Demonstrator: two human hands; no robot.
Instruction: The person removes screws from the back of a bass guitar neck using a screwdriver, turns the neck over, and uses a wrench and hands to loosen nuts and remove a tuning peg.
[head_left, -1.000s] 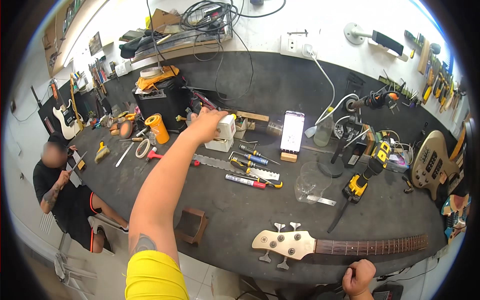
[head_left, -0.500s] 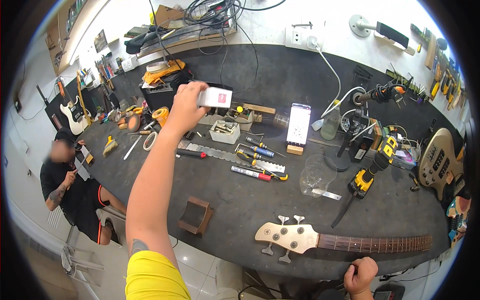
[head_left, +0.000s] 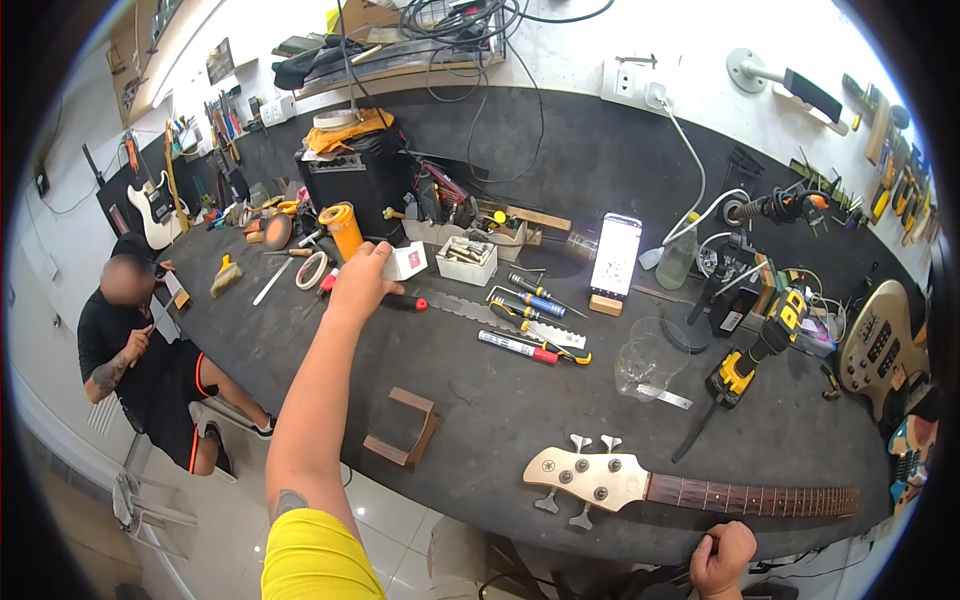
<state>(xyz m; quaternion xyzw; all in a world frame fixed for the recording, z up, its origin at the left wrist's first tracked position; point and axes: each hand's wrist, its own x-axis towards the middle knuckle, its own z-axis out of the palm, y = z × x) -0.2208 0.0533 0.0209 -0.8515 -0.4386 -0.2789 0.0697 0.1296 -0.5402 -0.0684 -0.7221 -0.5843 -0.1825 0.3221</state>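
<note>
My left hand [head_left: 364, 282] grips a small white box or lid [head_left: 406, 262] with a red label, held low over the bench beside an orange container [head_left: 346, 234]. Just to its right sits an uncovered white box [head_left: 467, 262] of small metal pieces. A long notched metal straightedge [head_left: 460, 313] lies near it, with screwdrivers [head_left: 535, 299] and a red-capped marker [head_left: 515, 346]. My right hand [head_left: 721, 560] is closed at the bench's front edge, below a bass neck [head_left: 752, 495] with a cream headstock; whatever it may hold is hidden.
A co-worker [head_left: 140, 370] sits at the bench's left end. A curved wooden block [head_left: 401, 428] lies near the front. A propped phone [head_left: 615, 255], plastic piece [head_left: 640, 360], yellow cordless drill [head_left: 737, 365] and bottle [head_left: 677, 258] stand rightward, with a guitar body [head_left: 868, 345] beyond.
My left hand lifted the white piece off the box of metal pieces, moved left and has now lowered it toward the bench. The right hand stays closed at the front edge.
</note>
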